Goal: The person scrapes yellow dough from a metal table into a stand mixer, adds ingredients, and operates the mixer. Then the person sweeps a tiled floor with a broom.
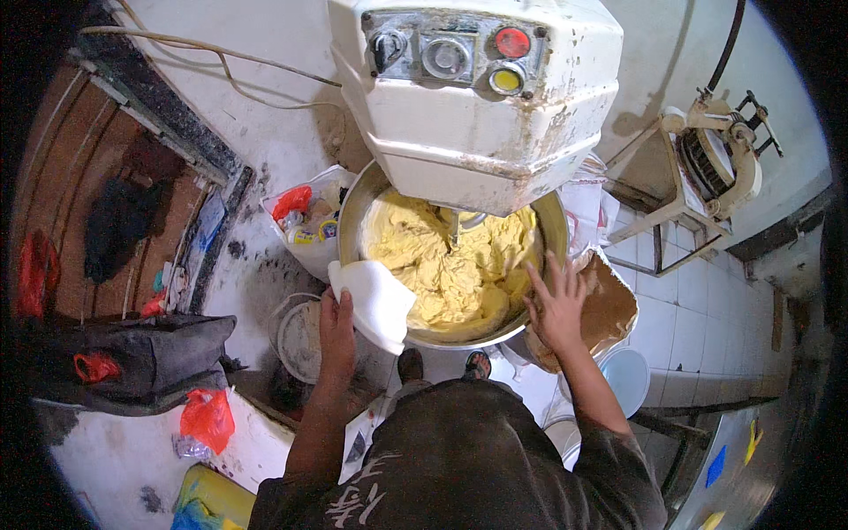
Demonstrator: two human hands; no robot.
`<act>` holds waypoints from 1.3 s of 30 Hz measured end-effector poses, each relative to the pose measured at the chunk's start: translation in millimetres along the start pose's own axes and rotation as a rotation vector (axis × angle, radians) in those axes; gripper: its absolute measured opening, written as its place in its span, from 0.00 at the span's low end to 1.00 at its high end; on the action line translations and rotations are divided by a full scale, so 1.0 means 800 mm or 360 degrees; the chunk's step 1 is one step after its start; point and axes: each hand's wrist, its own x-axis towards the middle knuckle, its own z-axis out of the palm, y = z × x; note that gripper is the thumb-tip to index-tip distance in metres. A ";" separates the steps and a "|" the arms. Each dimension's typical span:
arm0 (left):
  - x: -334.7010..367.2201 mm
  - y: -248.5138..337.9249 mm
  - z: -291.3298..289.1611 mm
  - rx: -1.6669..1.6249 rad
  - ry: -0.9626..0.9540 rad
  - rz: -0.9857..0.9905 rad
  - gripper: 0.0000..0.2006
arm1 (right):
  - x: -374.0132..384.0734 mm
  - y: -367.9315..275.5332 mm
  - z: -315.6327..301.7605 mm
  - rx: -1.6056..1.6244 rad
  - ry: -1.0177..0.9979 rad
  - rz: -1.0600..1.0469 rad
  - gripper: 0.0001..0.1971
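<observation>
A big metal mixing bowl [562, 231] full of pale yellow dough [446, 278] stands before me under the mixer head. At the bowl's near left rim, my left hand [336, 322] grips a curved white plastic piece [374, 302], its kind unclear, by its left edge. That piece leans over the rim and covers part of the dough. My right hand [558, 305] is at the bowl's right rim, fingers spread and holding nothing; whether they touch the metal I cannot tell. A metal mixing hook [456, 228] dips into the dough, its lower part hidden.
The mixer's white head [481, 132], with knobs and buttons, overhangs the bowl's far side. Right of the bowl stands an open brown paper sack [611, 305], near a pale blue tub [625, 380]. On the left are a plastic bag of packages [305, 216] and a white bucket [299, 340].
</observation>
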 end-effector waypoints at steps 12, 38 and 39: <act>-0.082 0.025 0.124 -0.0173 -0.0286 -0.0048 0.22 | -0.096 -0.005 -0.045 0.1092 0.0258 0.0713 0.09; -0.311 -0.019 0.244 -0.0193 -0.1803 -0.0683 0.17 | -0.475 0.007 -0.154 0.1200 0.1658 0.1873 0.06; -0.336 -0.023 0.268 -0.0230 -0.1937 -0.0704 0.16 | -0.514 0.022 -0.164 0.1189 0.1784 0.1887 0.05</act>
